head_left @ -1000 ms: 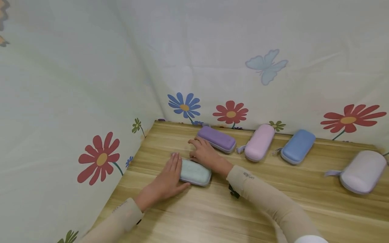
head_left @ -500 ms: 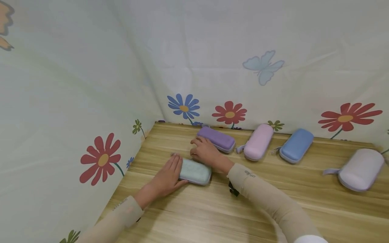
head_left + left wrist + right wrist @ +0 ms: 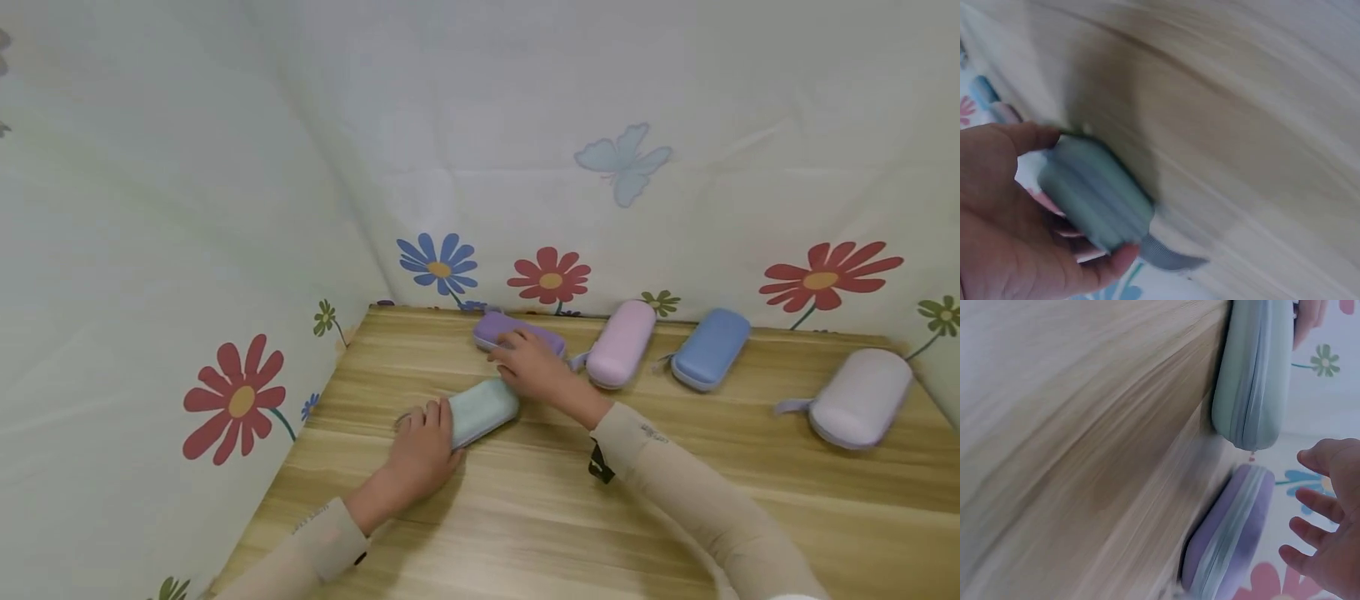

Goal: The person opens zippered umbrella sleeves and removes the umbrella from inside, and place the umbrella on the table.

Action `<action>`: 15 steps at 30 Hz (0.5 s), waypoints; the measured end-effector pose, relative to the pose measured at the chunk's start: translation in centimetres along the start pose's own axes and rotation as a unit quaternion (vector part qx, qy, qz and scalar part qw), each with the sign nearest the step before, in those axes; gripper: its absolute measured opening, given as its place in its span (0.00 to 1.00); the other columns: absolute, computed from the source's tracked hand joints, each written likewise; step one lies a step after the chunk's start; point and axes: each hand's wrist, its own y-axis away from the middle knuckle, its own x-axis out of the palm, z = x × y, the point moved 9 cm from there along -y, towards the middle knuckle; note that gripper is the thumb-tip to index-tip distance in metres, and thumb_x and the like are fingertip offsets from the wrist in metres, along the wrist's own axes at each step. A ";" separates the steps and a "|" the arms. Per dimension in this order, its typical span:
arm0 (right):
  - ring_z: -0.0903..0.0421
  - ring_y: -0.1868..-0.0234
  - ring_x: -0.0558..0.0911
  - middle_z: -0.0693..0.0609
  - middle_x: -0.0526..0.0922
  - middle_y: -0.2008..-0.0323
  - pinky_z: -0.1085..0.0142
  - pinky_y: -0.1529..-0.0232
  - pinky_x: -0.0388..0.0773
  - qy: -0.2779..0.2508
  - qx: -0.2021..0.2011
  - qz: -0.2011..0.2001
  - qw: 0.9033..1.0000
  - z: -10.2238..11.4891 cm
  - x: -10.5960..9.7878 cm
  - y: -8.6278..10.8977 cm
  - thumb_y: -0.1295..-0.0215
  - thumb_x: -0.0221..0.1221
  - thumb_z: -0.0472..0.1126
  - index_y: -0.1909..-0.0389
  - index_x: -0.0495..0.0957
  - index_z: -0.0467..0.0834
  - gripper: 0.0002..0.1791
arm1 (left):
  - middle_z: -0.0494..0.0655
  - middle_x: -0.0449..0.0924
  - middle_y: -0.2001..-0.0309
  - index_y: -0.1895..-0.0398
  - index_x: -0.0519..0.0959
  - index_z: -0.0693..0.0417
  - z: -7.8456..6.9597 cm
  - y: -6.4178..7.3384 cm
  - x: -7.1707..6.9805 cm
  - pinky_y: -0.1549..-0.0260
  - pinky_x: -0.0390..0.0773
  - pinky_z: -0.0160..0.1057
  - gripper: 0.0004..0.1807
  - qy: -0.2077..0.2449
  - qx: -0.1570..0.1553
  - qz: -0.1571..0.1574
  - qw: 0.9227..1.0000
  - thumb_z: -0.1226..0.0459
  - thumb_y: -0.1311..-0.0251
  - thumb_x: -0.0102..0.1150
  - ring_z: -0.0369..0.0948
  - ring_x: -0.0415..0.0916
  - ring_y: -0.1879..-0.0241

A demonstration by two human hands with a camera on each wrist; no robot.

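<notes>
A mint-green zippered hard case lies at a slant on the table, its wrist strap trailing from the end near my left hand. My left hand grips that end, thumb on one side and fingers on the other. Off the far end of the green case, my right hand hovers between it and a purple zippered case, partly covering the purple one. In the right wrist view its fingers are spread, with a visible gap to both cases.
Along the back stand a pink case and a blue case, each with a strap to its left. A pale lilac-white case lies at the right. Flower-printed cloth walls border the wooden table behind and at left.
The green case has turned, its right end swinging away from me. My left fingers have curled around its end, and my right hand has shifted right, over the purple case. The head view has panned right.
</notes>
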 end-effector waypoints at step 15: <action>0.40 0.41 0.77 0.39 0.79 0.43 0.45 0.42 0.75 -0.027 0.061 -0.022 0.998 -2.3 -3.0 5.1 0.31 0.64 0.36 0.45 0.84 0.42 0.15 | 0.62 0.75 0.41 0.25 0.61 0.64 -5.4 -1.7 -0.1 0.53 0.79 0.54 0.57 0.023 -0.017 0.087 0.996 0.27 0.39 0.50 0.56 0.77 0.46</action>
